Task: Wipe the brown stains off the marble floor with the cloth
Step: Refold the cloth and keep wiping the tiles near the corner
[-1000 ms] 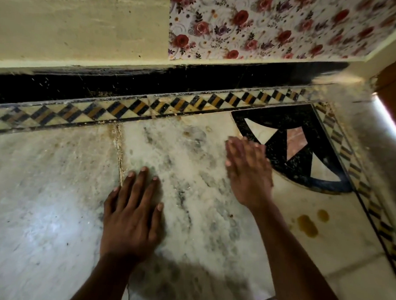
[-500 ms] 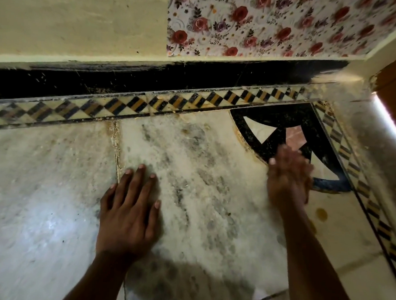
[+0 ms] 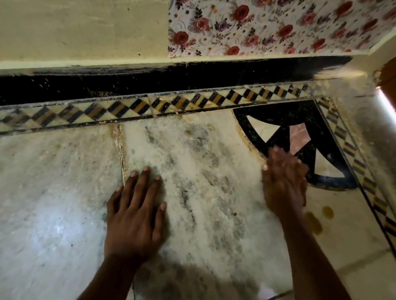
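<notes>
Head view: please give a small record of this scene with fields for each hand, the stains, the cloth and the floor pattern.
left hand: left hand rests flat on the marble floor, fingers straight
right hand: right hand at the edge of the black corner inlay; blurred, fingers appear straight
brown stains: two brown stains on the floor, right of the right forearm, not wiped
cloth: none visible
border: diamond border strip along the wall
wall: floral paper above

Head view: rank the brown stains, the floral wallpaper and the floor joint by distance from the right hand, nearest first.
From the right hand:
1. Brown stains, just behind its wrist, right side.
2. Floor joint, to the left, past the left hand.
3. Floral wallpaper, up on the wall.
</notes>
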A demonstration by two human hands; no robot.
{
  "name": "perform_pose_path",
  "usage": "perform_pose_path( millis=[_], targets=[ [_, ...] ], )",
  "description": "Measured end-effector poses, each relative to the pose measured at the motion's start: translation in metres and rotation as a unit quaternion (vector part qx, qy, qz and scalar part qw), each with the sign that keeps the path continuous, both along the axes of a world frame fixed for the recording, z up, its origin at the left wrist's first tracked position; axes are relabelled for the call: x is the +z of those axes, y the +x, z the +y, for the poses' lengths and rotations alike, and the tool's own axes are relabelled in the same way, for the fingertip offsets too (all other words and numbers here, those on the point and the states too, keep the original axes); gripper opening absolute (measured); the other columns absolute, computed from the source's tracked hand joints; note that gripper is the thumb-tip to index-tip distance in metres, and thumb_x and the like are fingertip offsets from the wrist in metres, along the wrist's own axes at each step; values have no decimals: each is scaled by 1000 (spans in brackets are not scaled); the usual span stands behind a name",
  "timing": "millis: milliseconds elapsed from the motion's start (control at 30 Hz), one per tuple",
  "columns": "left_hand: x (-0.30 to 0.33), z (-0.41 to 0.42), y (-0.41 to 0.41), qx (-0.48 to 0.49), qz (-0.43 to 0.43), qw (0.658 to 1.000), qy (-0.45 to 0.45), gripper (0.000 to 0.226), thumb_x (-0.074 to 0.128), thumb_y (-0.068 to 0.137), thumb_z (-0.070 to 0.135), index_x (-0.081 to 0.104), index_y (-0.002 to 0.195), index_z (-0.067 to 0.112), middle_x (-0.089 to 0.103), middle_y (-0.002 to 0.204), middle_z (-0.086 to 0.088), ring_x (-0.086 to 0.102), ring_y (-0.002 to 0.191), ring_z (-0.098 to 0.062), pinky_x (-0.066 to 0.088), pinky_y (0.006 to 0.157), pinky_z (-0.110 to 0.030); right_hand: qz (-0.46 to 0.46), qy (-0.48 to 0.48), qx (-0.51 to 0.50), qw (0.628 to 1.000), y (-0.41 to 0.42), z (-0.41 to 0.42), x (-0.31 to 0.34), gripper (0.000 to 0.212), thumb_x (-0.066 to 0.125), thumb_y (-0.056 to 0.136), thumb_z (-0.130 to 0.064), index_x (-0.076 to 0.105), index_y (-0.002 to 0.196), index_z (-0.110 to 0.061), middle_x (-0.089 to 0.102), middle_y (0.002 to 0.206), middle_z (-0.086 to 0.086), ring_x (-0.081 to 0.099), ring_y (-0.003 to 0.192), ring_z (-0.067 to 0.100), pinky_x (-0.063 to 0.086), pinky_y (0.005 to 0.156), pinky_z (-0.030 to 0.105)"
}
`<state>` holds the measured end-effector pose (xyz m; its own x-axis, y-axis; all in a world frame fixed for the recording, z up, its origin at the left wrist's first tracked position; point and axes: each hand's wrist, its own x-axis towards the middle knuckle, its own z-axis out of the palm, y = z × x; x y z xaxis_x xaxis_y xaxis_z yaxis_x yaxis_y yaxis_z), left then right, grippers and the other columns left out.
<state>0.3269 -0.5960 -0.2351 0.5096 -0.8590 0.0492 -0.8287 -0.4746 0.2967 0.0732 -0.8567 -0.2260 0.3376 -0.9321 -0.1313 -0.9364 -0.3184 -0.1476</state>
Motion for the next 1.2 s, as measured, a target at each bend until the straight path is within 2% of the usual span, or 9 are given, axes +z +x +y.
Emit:
perform_pose_path(
  millis=[133, 300, 400, 467, 567, 700, 900, 1100, 1200],
  targets=[
    [-2, 0, 0, -3, 4, 1000, 12, 68, 31, 105, 50, 33, 169, 26, 17, 181, 1, 18, 168, -25, 26, 128, -55, -30, 57, -202, 977, 62, -52, 3, 74, 15, 110, -65, -7, 171, -28, -14, 179, 13, -14, 164, 42, -10, 132, 58],
    [3, 0, -3, 0, 6, 1000, 10, 68, 30, 106, 51, 34, 168, 25, 19, 181, 0, 19, 167, -26, 27, 128, -55, -54, -17, 54, 997, 111, -15, -4, 61, 30, 113, -46, 14, 171, -35, 6, 181, 3, -1, 167, 34, 3, 134, 57],
    [3, 0, -2, -1, 11, 1000, 10, 68, 28, 106, 52, 33, 169, 26, 18, 181, 1, 18, 167, -26, 25, 128, -54, -179, -6, 108, 978, 89, 43, 4, 57, 39, 106, -29, 46, 162, -27, 38, 172, -1, 26, 164, 25, 22, 132, 54],
    [1, 0, -2, -5, 4, 1000, 9, 68, 27, 106, 53, 34, 168, 26, 19, 181, 0, 20, 167, -27, 26, 126, -54, -331, 52, 64, 940, 77, 75, 11, 53, 44, 102, -18, 58, 154, -17, 57, 159, 1, 46, 153, 21, 35, 128, 50],
    [0, 0, -1, -3, -5, 1000, 8, 68, 27, 106, 54, 37, 167, 25, 22, 180, -1, 23, 166, -28, 26, 125, -54, -563, 163, -82, 806, 71, 101, 33, 47, 50, 100, -13, 61, 146, -13, 69, 144, 6, 65, 136, 19, 53, 112, 43],
    [-4, 0, 0, 0, -11, 1000, 4, 67, 28, 106, 55, 37, 166, 27, 24, 180, 0, 24, 165, -29, 25, 124, -53, -637, 158, -191, 730, 51, 95, 58, 31, 57, 87, -13, 76, 100, -33, 78, 102, -5, 70, 94, 15, 52, 81, 35],
    [-14, 1, 3, -2, -28, 1000, -1, 64, 29, 106, 54, 34, 166, 30, 22, 180, 2, 24, 165, -28, 24, 122, -51, -671, 192, -236, 676, 23, 83, 66, 33, 51, 96, 5, 72, 82, -15, 71, 79, -1, 66, 76, 14, 53, 67, 26],
    [-14, 1, 3, 0, -28, 1000, -9, 63, 32, 105, 53, 38, 163, 29, 26, 178, 1, 25, 164, -28, 24, 121, -51, -670, 255, -267, 644, 27, 102, 61, 49, 50, 98, 14, 80, 78, -19, 72, 77, 3, 63, 76, 18, 51, 74, 30],
    [-13, 2, 3, -1, -26, 1000, -6, 63, 32, 105, 53, 38, 163, 29, 26, 178, -1, 25, 164, -29, 24, 121, -52, -605, 158, -279, 729, 15, 101, 56, 31, 59, 98, 13, 79, 97, -11, 79, 99, 10, 76, 98, 26, 61, 90, 37]
  ],
)
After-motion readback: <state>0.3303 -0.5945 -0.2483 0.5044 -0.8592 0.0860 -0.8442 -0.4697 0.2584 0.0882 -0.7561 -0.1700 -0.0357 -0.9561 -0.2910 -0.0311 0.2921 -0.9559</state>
